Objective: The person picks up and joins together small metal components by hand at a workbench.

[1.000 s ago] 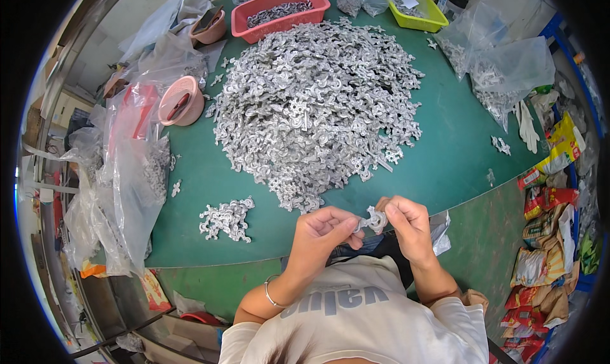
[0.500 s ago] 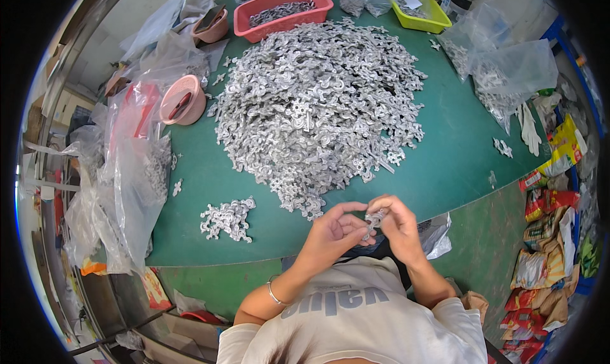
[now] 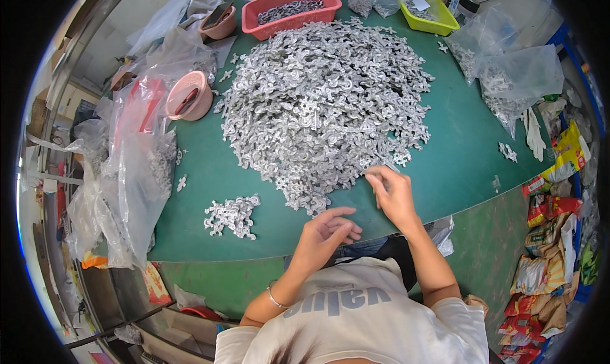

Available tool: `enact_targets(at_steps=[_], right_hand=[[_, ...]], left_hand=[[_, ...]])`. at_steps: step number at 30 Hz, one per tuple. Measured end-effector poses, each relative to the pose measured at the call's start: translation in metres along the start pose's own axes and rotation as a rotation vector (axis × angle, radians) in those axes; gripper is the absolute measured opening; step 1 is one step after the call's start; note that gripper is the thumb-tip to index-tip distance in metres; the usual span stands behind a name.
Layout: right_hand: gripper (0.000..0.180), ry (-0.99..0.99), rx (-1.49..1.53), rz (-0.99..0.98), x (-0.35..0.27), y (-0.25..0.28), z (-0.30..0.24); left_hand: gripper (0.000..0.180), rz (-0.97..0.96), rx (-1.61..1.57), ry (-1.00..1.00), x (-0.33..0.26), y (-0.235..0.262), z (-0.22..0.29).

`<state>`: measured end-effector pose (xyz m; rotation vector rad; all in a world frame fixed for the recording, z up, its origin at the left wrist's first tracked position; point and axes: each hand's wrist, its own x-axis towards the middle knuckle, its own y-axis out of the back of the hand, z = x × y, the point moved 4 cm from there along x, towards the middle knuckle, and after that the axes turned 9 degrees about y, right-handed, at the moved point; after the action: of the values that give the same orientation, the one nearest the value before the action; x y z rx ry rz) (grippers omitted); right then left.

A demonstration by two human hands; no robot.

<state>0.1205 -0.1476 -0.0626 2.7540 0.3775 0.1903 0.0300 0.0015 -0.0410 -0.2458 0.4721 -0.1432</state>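
Right hand [image 3: 393, 195] reaches into big heap of metal parts [image 3: 324, 103], fingers pinching narrow – left hand [image 3: 325, 232] loosely open, empty; small sorted cluster [image 3: 232, 215] near left – most remains

Clear plastic bags of metal parts [image 3: 136, 173] slump at nine o'clock, one showing red inside; more clear bags [image 3: 515, 78] lie at two o'clock; colourful snack packets [image 3: 549, 237], yellow, red and green, pile at four o'clock off the table.
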Motion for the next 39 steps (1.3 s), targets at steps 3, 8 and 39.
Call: enact_targets(at_steps=[3,8,39], right_hand=[[0.012,0.409,-0.424,0.185,0.015,-0.011,-0.001],[0.005,0.389,-0.255,0.228,0.011,0.000,-0.001],[0.019,0.516,0.075,0.223,-0.050,0.028,-0.083]], left_hand=[[0.027,-0.060,-0.007,0.007,0.000,-0.005,-0.002],[0.028,-0.084,0.040,-0.030,0.002,-0.003,-0.002],[0.026,0.038,-0.094,-0.381,-0.010,-0.014,0.042]])
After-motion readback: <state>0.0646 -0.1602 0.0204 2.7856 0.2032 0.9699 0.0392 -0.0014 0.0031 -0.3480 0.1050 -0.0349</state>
